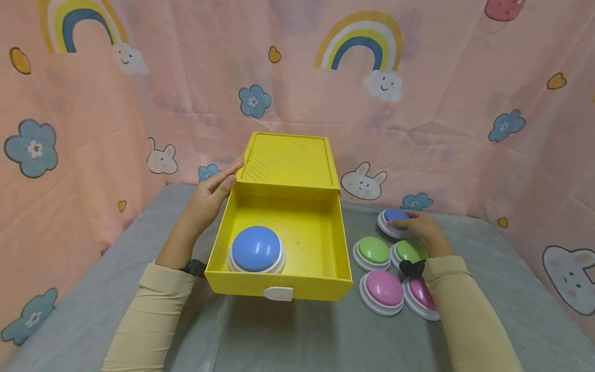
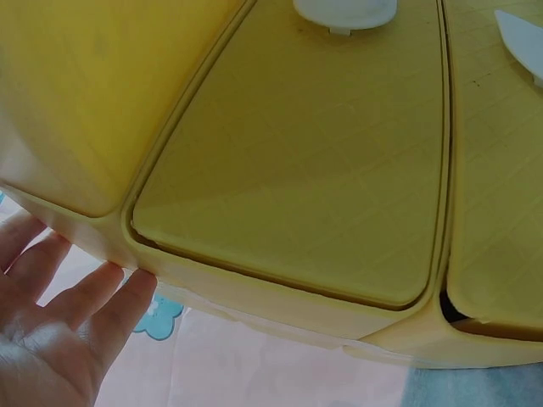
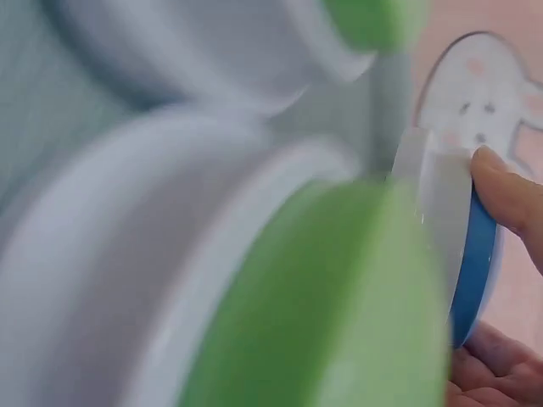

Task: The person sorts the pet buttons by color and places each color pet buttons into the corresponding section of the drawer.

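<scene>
Right hand point(image 1: 426, 233) grips blue button point(image 1: 395, 214);
left hand point(image 1: 209, 199) touches box point(image 1: 293, 161), straight-fingered; second button point(image 1: 256, 248) inside; four more buttons point(image 1: 374, 250) out near right hand.

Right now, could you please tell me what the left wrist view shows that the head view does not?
Only the left wrist view shows two more drawer fronts, each with a white handle. Only the head view shows the right hand gripping a blue button, another blue button in the open drawer, and the green buttons and pink buttons. Both show the left hand touching the yellow cabinet, and the pink backdrop.
</scene>
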Motion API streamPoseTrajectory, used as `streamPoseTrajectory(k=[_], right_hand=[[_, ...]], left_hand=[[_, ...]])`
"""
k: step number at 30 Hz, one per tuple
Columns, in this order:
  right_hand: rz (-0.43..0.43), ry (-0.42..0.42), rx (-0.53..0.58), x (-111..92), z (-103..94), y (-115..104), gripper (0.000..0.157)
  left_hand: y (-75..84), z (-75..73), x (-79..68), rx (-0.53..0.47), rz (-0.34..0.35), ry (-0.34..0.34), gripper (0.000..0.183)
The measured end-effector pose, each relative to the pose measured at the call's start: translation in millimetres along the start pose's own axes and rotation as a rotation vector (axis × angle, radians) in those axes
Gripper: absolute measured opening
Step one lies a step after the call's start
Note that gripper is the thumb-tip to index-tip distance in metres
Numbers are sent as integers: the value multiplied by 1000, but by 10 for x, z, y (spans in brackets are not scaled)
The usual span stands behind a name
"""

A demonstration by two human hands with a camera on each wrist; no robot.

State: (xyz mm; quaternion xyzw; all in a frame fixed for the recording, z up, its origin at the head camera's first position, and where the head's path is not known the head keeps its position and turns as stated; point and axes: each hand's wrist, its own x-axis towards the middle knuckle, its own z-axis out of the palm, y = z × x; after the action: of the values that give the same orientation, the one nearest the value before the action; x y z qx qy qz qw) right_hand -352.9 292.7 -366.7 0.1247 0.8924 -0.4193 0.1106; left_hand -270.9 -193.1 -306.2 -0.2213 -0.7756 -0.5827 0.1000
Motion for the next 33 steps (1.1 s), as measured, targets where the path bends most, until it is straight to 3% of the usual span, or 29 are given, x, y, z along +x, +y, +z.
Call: streamPoseTrajectory(k=[6,15,25,33], right_hand=[[-11,4,32,-101,8,-112,98],[-167,-34,-20,-313,-49,-235,99],[-268,-38,-51,-493,-77,-394,99],[-330,-50,-71,-757,-49,-627,93]], left_hand=[[-3,-4,-5,-2,2,0,48],[-3,-2,-4,3,0,-1,48],[-27,1,4,-5,10,-4,48],[-32,-6,9,-8,10,-5,48]])
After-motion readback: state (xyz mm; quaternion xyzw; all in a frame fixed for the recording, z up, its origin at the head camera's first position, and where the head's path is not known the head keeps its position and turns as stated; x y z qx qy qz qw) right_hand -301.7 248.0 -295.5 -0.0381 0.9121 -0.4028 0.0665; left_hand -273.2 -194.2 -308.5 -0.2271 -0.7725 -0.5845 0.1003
